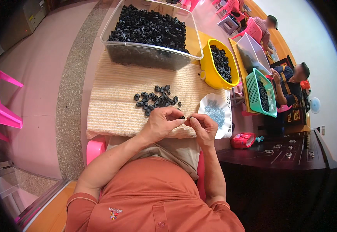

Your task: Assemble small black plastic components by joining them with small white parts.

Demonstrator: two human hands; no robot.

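Grip first: the left hand (pixel 160 122) has thumb and finger pinched round a small black part (pixel 182 117), held just off the near right edge of the pile of black parts (pixel 156 103). Right beside that part, fingertips all but meeting it, is the right hand (pixel 205 129), thumb and finger drawn in close; whether anything sits between them, I cannot tell. Loose, dark, rounded pieces make up the pile, scattered over a striped cream towel (pixel 114 92) on the counter (pixel 206 35). To the right of the pile we have a white dish (pixel 205 102) with a wavy edge, holding tiny pale-blue beads (pixel 215 113). Beyond the pile, a big clear tub (pixel 149 56), heaped with black pieces! Beyond the pile and to its right, a yellow basket (pixel 207 63), loaded too. Well off to the pile's right, on a second counter (pixel 238 56), a green basket (pixel 269 113) carries another dark load, with a person (pixel 286 83) beside it. Far left of the pile, a pink stool (pixel 6 112).
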